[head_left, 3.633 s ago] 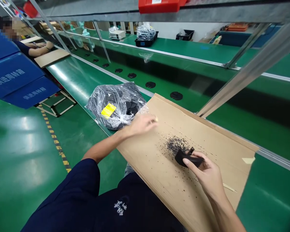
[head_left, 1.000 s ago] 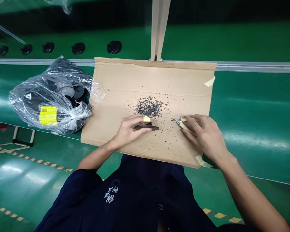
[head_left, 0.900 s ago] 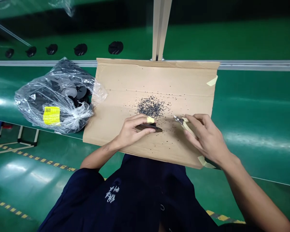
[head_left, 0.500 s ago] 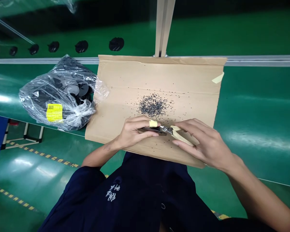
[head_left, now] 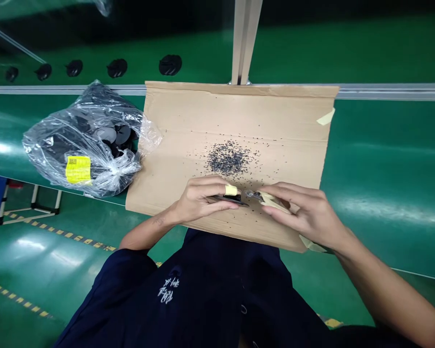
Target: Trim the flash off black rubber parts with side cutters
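My left hand point(head_left: 202, 197) is closed around a thin dark plastic part point(head_left: 235, 198), with yellow tape wrapped on one finger. In my right hand point(head_left: 304, 205) is a pair of cutting pliers point(head_left: 273, 200) with pale yellow handles, gripped nearly closed. The pliers' tip, slightly blurred, lies a little to the right of the part. Both hands are over a cardboard sheet point(head_left: 181, 108), close to its front edge. Just beyond them lies a pile of tiny black clippings point(head_left: 228, 158), with loose bits scattered around it.
A clear plastic bag point(head_left: 83, 140) of dark round parts, with a yellow label, stands left of the cardboard. Several black parts point(head_left: 170, 65) sit in a row on the green surface behind the metal rail point(head_left: 391, 92). An upright post point(head_left: 244, 43) rises behind the cardboard.
The pliers have come away from the dark part to the right, and their handles are squeezed closer together. My left hand still holds the part.
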`<state>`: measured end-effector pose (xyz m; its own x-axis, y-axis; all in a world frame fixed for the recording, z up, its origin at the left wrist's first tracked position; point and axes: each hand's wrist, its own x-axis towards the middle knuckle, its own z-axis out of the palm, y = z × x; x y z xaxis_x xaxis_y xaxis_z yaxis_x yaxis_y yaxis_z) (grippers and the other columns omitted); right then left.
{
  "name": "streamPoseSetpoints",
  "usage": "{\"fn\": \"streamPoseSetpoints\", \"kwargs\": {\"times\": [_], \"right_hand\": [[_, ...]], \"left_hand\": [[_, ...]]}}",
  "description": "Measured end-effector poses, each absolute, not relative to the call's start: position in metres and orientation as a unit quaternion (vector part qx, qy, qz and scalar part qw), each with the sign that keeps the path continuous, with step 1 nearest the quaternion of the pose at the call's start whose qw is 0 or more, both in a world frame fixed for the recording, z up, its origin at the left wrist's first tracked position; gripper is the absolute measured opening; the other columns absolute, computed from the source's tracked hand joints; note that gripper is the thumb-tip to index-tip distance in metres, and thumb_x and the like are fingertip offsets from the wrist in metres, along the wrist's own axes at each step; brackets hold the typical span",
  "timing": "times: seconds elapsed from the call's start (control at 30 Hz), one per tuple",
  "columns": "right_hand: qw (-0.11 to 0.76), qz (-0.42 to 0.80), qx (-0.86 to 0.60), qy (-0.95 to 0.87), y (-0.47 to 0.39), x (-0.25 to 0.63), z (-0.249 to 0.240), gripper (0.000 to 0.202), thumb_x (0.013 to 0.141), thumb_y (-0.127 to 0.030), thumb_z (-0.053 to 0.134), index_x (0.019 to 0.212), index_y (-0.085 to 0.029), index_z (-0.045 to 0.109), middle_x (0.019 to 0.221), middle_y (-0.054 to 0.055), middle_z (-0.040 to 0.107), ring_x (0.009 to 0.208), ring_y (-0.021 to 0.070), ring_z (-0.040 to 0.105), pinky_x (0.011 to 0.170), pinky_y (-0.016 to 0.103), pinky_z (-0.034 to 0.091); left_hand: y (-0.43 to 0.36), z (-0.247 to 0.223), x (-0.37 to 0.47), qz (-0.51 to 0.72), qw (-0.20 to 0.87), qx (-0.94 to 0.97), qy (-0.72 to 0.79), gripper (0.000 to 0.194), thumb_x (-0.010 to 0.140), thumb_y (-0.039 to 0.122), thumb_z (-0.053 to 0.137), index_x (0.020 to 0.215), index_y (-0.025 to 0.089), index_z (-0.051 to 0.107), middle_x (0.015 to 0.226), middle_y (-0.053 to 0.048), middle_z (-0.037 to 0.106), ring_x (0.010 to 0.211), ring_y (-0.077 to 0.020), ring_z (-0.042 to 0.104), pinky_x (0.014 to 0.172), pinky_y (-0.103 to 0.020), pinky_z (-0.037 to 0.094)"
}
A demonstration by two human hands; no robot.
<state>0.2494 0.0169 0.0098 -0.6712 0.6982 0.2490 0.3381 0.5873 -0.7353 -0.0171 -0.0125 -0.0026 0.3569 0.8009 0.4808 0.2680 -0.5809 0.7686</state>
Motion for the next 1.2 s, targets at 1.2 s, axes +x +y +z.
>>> {"fn": "streamPoseSetpoints", "kwargs": {"times": [1.2], "right_hand": [[0.246,0.13,-0.27,-0.922,0.026,0.245,0.008,0.03,0.102,-0.026,0.056,0.128,-0.013,0.06,0.103,0.013,0.072,0.09,0.0237,0.067,0.074,0.036,0.055]], "left_hand": [[-0.006,-0.019,-0.024,0.465,0.324,0.755,0.329,0.035,0.094,0.014,0.069,0.128,0.024,0.073,0.112,-0.008,0.08,0.099,-0.0143,0.077,0.086,-0.026,0.064]]}}
